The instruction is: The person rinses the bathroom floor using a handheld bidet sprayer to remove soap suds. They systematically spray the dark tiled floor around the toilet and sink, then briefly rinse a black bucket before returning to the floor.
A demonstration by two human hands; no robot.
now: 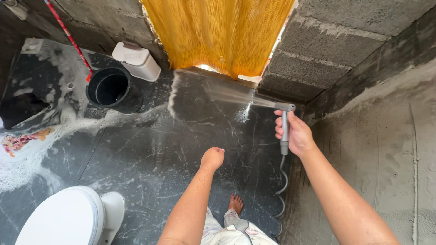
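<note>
Nearest to us, at the bottom edge, we see a bare foot (235, 203) on the wet dark marble floor (150, 149), and to its left the white toilet (68, 218) with its lid down. A grey hose (282, 190) curls up along the base of the right wall.

Our left hand (212, 158) hangs over the floor, fingers curled loosely inward, holding nothing and touching nothing. Our right hand (294, 134) is wrapped tight around the upright handle of the grey hand sprayer (284, 122), whose head points left. A fan of water (227, 93) shoots from it across the floor toward the doorway.

Farther left, soapy foam (32, 154) spreads over the tiles, with a crumpled coloured cloth (18, 141) lying in it. Beyond stand 1 black bucket (109, 87), a white lidded bin (136, 60) just beside it, and a red stick handle (68, 34) leaning on the wall. At the far end an orange curtain (218, 31) hangs between grey block walls (336, 41).
</note>
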